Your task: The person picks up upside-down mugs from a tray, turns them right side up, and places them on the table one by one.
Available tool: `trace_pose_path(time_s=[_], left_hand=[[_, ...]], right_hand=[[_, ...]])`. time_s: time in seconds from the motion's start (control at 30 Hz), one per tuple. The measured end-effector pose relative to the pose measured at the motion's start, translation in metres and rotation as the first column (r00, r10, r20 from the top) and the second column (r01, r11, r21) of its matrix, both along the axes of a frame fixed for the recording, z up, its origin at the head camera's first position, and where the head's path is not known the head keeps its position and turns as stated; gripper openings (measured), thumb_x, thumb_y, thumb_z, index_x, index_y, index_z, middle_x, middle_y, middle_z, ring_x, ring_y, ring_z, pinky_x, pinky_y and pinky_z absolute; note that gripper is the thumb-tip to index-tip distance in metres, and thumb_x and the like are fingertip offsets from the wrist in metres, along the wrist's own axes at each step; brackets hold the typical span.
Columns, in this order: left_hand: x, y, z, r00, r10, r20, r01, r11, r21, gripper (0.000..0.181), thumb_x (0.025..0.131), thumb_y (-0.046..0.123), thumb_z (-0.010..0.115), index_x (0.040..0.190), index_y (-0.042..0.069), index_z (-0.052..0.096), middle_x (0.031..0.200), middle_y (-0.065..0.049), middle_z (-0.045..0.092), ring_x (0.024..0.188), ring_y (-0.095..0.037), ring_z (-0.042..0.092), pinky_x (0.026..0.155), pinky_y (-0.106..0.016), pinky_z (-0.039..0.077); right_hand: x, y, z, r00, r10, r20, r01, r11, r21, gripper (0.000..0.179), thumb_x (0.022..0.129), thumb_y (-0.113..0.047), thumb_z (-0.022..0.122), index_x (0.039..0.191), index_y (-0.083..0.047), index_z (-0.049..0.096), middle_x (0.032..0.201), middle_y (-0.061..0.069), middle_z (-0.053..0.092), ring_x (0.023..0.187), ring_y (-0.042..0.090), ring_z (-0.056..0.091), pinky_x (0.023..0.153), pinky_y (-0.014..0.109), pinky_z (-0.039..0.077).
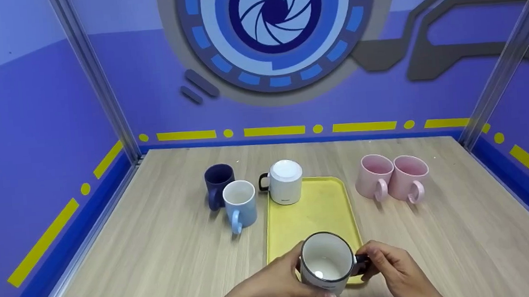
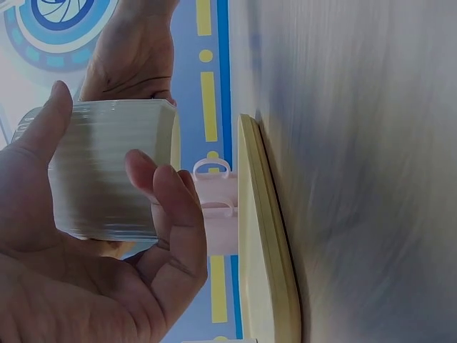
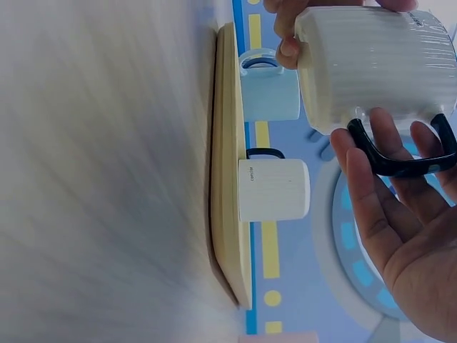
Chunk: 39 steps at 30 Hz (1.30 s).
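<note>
A white mug with a black rim and black handle (image 1: 327, 261) is held upright above the near end of a yellow tray (image 1: 314, 210). My left hand (image 1: 275, 280) grips its body from the left. On the other side, my right hand (image 1: 399, 270) holds the black handle (image 3: 403, 168) between thumb and fingers. Ribbed white sides of the mug (image 2: 107, 171) show between the thumb and fingers in the left wrist view. A second white mug (image 1: 286, 184) with a black handle stands upside down on the tray's far left corner.
Left of the tray stand a dark blue mug (image 1: 219, 178) and a light blue mug (image 1: 241, 207), close together. Two pink mugs, a left one (image 1: 372, 180) and a right one (image 1: 404, 182), stand side by side at the right. Blue walls (image 1: 280, 114) enclose the wooden table (image 1: 182, 249).
</note>
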<state>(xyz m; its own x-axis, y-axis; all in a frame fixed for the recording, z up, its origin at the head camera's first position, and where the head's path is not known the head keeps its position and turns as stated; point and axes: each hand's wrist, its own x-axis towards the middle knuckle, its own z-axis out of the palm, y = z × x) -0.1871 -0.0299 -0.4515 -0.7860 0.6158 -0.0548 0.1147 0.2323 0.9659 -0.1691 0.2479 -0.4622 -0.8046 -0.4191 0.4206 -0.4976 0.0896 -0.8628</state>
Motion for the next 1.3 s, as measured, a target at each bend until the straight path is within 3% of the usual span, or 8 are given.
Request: trace_pose_path(time_s=[0.33, 0.47, 0.83, 1.1, 1.3], left_hand=[[0.0, 0.001, 0.0, 1.0, 0.003, -0.011, -0.003, 1.0, -0.007, 0.081, 0.075, 0.029, 0.095, 0.141, 0.043, 0.05, 0.13, 0.014, 0.064, 0.117, -0.01, 0.057, 0.104, -0.034, 0.043], [-0.001, 0.001, 0.0, 1.0, 0.005, -0.014, -0.006, 1.0, -0.018, 0.081, 0.074, 0.03, 0.095, 0.14, 0.044, 0.05, 0.129, 0.016, 0.064, 0.114, -0.01, 0.057, 0.102, -0.035, 0.044], [-0.002, 0.001, -0.004, 0.999, -0.04, 0.012, 0.04, 0.999, 0.011, 0.081, 0.077, 0.031, 0.093, 0.144, 0.04, 0.047, 0.132, 0.014, 0.063, 0.118, -0.009, 0.056, 0.099, -0.029, 0.046], [-0.003, 0.0, -0.005, 0.999, -0.039, 0.005, 0.039, 0.999, -0.013, 0.082, 0.078, 0.03, 0.093, 0.144, 0.04, 0.046, 0.133, 0.016, 0.063, 0.122, -0.006, 0.057, 0.108, -0.03, 0.044], [-0.005, -0.006, -0.004, 0.999, -0.001, -0.039, -0.003, 0.995, -0.102, 0.087, 0.072, 0.026, 0.097, 0.142, 0.044, 0.048, 0.121, 0.015, 0.067, 0.102, -0.005, 0.062, 0.085, -0.025, 0.052]], right_hand=[[0.002, -0.001, 0.003, 0.999, -0.01, 0.041, 0.009, 0.999, 0.034, 0.03, 0.109, 0.004, 0.038, 0.104, -0.002, 0.067, 0.088, 0.018, 0.069, 0.083, 0.009, 0.071, 0.069, 0.036, 0.063], [0.003, 0.0, 0.006, 0.995, -0.013, 0.096, 0.009, 0.999, 0.045, 0.028, 0.11, 0.0, 0.038, 0.105, -0.002, 0.066, 0.089, 0.018, 0.069, 0.084, 0.009, 0.07, 0.071, 0.036, 0.063], [0.002, 0.003, 0.01, 0.948, 0.135, 0.287, -0.152, 0.987, 0.041, 0.025, 0.113, -0.008, 0.035, 0.116, 0.003, 0.058, 0.103, -0.003, 0.071, 0.095, 0.015, 0.072, 0.079, 0.041, 0.064], [0.004, 0.002, 0.01, 0.929, 0.126, 0.349, -0.14, 0.99, 0.017, 0.027, 0.113, -0.012, 0.036, 0.115, 0.005, 0.056, 0.1, 0.015, 0.071, 0.093, 0.015, 0.071, 0.082, 0.036, 0.063], [0.004, 0.003, 0.007, 0.92, 0.132, 0.37, -0.136, 0.991, -0.014, 0.028, 0.113, -0.014, 0.038, 0.116, 0.008, 0.055, 0.101, 0.005, 0.073, 0.095, 0.015, 0.072, 0.083, 0.037, 0.063]])
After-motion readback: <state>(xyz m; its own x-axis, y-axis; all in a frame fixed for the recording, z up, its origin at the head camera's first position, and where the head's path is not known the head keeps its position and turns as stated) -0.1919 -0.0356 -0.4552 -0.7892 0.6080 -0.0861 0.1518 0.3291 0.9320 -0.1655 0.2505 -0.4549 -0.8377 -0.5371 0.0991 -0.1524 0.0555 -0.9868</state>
